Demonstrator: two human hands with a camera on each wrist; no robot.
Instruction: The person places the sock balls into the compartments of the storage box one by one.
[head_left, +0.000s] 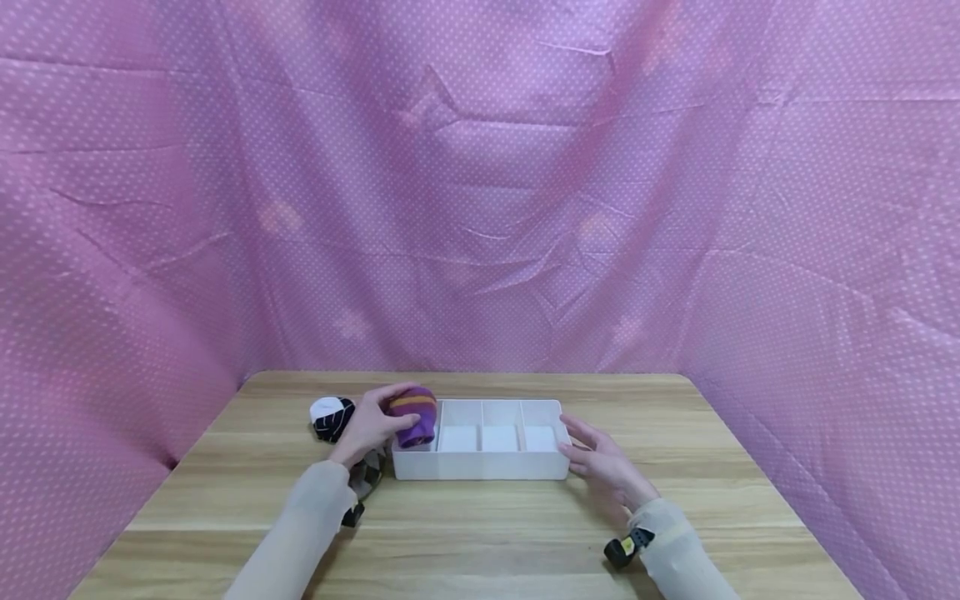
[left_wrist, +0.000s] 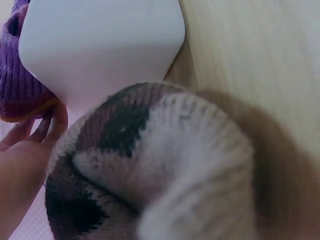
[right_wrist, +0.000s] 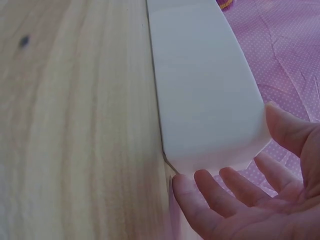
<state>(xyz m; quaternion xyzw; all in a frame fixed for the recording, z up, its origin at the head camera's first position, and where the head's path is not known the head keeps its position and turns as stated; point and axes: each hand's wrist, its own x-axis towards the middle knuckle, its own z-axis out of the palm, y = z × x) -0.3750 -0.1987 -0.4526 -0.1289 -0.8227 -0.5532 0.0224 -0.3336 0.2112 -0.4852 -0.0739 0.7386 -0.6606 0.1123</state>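
A rolled purple sock (head_left: pixel 420 421) with an orange stripe is held in my left hand (head_left: pixel 367 432), between thumb and fingers, over the leftmost compartment of a white divided box (head_left: pixel 480 467). My right hand (head_left: pixel 606 462) touches the box's right end. In the right wrist view its thumb lies by the upper edge and its fingertips (right_wrist: pixel 204 176) meet the end wall. Beneath my left wrist sits a rolled grey, black and beige patterned sock (left_wrist: pixel 165 150), large in the left wrist view. A rolled black-and-white sock (head_left: pixel 330 419) lies left of the left hand.
The box stands on a light wooden table (head_left: pixel 480 542), and its compartments right of the purple sock show bare floors. Pink dotted cloth (head_left: pixel 480 208) hangs around the table's back and sides. A dark wrist strap device (head_left: pixel 628 547) sits at the right cuff.
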